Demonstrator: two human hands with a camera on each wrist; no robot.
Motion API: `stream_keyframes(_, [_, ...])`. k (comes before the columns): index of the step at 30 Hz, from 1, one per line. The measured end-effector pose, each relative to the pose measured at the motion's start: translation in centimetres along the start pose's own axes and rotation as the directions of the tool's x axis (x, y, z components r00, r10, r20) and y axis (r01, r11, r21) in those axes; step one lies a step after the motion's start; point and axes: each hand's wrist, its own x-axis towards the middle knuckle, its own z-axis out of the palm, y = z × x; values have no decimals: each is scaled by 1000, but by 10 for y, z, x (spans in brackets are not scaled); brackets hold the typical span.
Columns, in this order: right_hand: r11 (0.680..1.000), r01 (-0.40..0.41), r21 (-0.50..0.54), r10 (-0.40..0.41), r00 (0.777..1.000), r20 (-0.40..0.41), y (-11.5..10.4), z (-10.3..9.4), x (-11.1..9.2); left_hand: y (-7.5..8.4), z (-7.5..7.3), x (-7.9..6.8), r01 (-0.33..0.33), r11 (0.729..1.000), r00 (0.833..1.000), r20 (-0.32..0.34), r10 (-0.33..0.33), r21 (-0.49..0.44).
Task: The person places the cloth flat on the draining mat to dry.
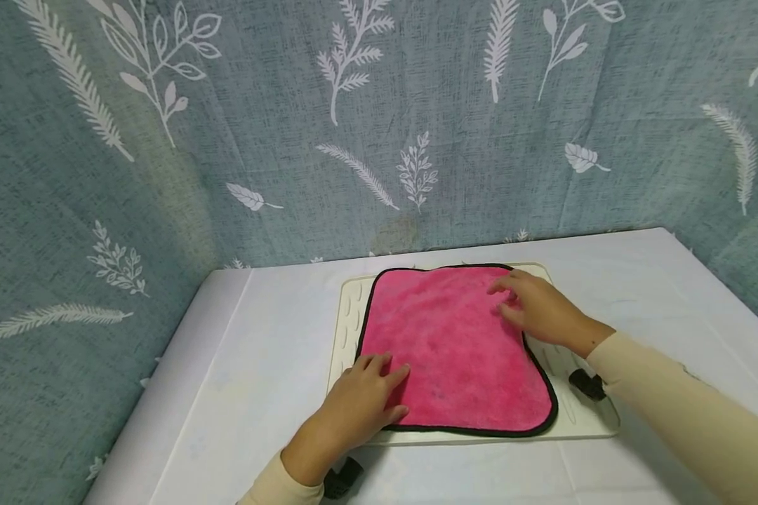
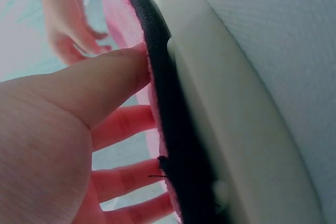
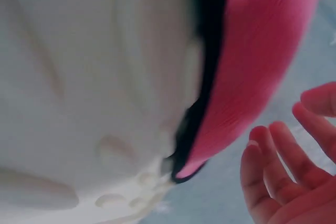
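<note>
A pink plush cloth (image 1: 455, 351) with a black edge binding lies spread over a cream tray-like board (image 1: 347, 319). At the cloth's near left corner my left hand (image 1: 363, 400) rests with fingers spread and relaxed. In the left wrist view its thumb (image 2: 113, 74) touches the pink surface right by the black binding. My right hand (image 1: 533, 308) is over the far right part of the cloth, fingers loosely bent and holding nothing. The right wrist view has that hand (image 3: 294, 177) apart from the cloth (image 3: 252, 66), with bare board (image 3: 79, 103) showing beside the binding.
The board stands on a white-covered table (image 1: 259, 379). Behind and at the sides hangs a blue-grey fabric (image 1: 278, 105) with white leaf prints. Black wrist devices (image 1: 587, 384) sit under both forearms, close to the board's edges.
</note>
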Motion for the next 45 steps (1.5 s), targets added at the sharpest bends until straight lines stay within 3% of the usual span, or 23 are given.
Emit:
stream_keyframes(10, [964,208,-167,-211,977,-3,-40,4,-65,0,-1,-2,-2,1000,1000,-2,1,-18])
stream_keyframes(16, [967,208,-149,-203,978,45,-45,4,-84,-1,0,-2,-3,1000,1000,-1,3,-23])
stream_keyframes(33, [955,254,-156,-227,959,170,-40,5,-101,-2,2,-3,-4,999,1000,-16,4,-38])
stream_keyframes(45, [951,257,-170,-234,961,148,-38,9,-105,-1,2,-3,-3,999,1000,-17,2,-41])
